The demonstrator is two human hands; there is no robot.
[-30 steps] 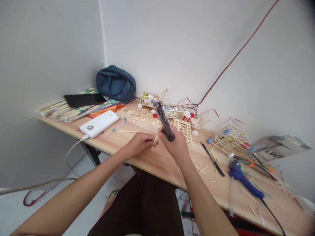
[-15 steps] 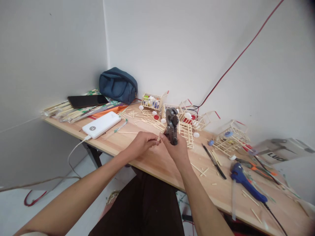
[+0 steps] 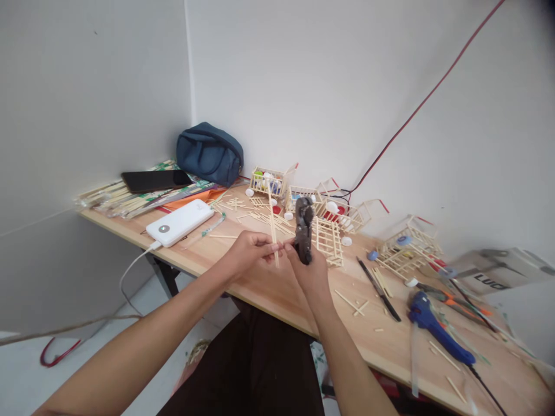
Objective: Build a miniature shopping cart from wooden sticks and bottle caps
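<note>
Pinched between the thumb and fingers of my left hand (image 3: 254,252) are thin wooden sticks (image 3: 273,222), standing nearly upright over the table. My right hand (image 3: 311,270) is wrapped round a dark metal plier-like tool (image 3: 304,222) with its head pointing up. The fingertips of both hands meet, or nearly so, at the sticks' lower part. Just behind the tool lies a slatted stick frame (image 3: 328,240), partly hidden. Loose cut sticks (image 3: 264,216) are scattered beyond my left hand.
Small stick carts (image 3: 401,248) with bottle-cap wheels line the wall. To the right lie a black knife (image 3: 379,289), a blue glue gun (image 3: 440,329) and orange-handled pliers (image 3: 459,303). A white power bank (image 3: 180,222), a phone (image 3: 156,180) and a blue pouch (image 3: 210,153) are on the left.
The sticks in my left hand now stand up between the hands, where before only a short end showed. The tool has turned, so its hooked jaw shows less. The view has shifted slightly.
</note>
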